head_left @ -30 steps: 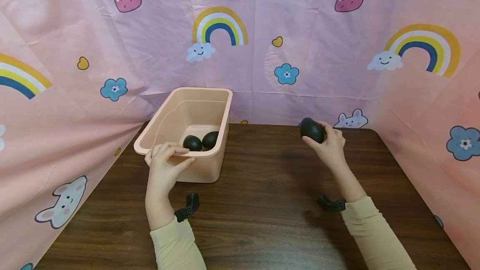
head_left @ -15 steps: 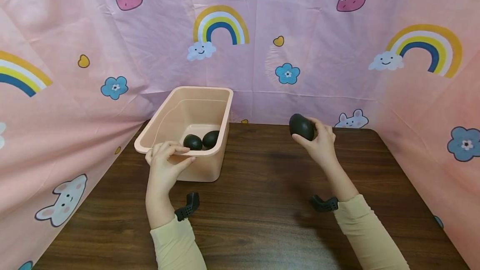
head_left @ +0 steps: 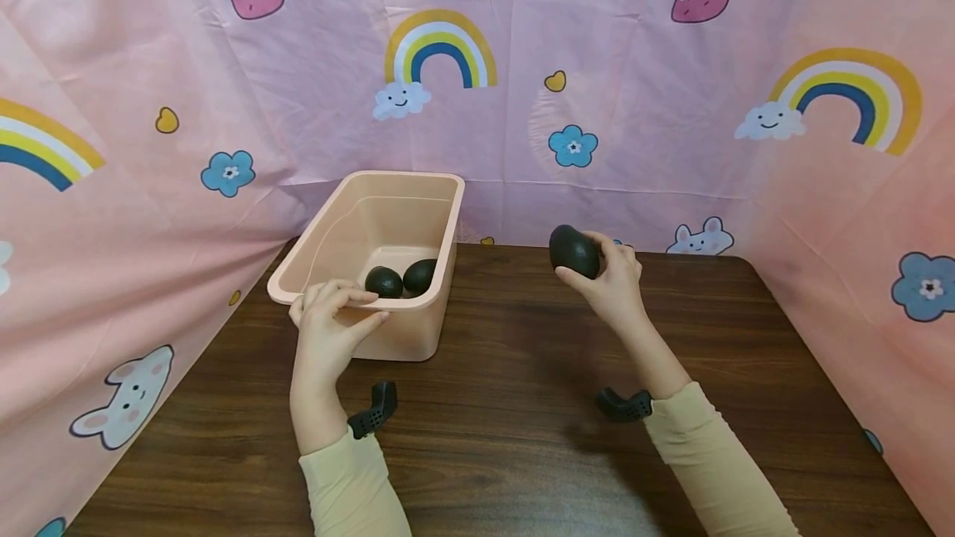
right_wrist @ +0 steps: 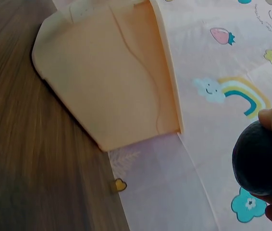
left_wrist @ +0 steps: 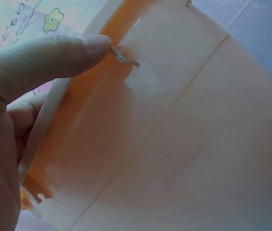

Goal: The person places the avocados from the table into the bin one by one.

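Note:
My right hand [head_left: 616,282] grips a dark avocado [head_left: 574,252] between thumb and fingers, held up above the table to the right of a beige plastic bin [head_left: 407,330]. In the right wrist view the same avocado [right_wrist: 257,159] shows at the right edge, with the bin [right_wrist: 97,82] further off. Two more dark avocados, one on the left [head_left: 384,282] and one on the right [head_left: 420,276], lie inside at the bin's near end. My left hand [head_left: 326,330] holds the near rim, thumb outside and fingers over the edge; the left wrist view shows its thumb [left_wrist: 54,60] against the rim.
The bin stands on a dark wooden table [head_left: 492,437], close to the back edge. A pink and lilac printed cloth [head_left: 492,131] hangs behind and at both sides. Each wrist wears a black device, one on the left [head_left: 375,410] and one on the right [head_left: 625,405].
My right hand has moved left with the avocado, closer to the bin. My left hand stays on the rim, and the two avocados inside have not moved.

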The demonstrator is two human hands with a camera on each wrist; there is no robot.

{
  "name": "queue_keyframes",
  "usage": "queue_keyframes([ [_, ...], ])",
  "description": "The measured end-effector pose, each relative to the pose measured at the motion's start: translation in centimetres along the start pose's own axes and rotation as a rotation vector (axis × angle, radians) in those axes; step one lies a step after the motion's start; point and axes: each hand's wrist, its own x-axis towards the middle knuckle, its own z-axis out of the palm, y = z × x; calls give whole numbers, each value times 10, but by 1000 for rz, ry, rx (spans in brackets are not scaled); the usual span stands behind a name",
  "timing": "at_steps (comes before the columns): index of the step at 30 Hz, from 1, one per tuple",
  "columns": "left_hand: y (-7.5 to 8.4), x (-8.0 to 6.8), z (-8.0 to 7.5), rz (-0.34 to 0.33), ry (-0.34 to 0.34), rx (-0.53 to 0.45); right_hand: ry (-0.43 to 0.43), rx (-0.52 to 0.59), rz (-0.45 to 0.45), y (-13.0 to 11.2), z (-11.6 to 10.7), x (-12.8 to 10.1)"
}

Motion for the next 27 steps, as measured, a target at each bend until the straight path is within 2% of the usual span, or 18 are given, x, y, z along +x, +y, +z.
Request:
queue_keyframes([
  [13, 0, 0, 0, 15, 10, 11, -49, 33, -33, -22, 22, -1],
  [27, 3, 0, -2, -11, -4, 4, -88, 48, -68, -45, 45, -2],
])
